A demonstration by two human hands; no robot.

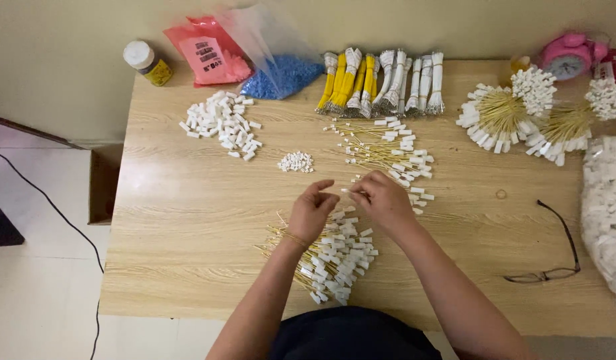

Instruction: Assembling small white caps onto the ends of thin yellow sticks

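My left hand (312, 212) and my right hand (381, 199) meet over the middle of the wooden table (188, 220). Both pinch a thin yellow wire with a small white connector (346, 191) held between their fingertips. Just below my hands lies a pile of finished yellow wires with white connectors (328, 257). Beyond my right hand a looser spread of yellow wires with white ends (391, 150) lies on the table. A small heap of tiny white connectors (296, 161) sits ahead of my left hand.
Larger white plastic pieces (221, 123) lie far left. Bundled yellow and white wires (381, 80), a blue bead bag (281, 73), a red packet (204, 53) and a jar (146, 63) line the back. Fanned bundles (504, 117), a pink clock (568, 57), glasses (554, 257) and a white heap (604, 213) are right.
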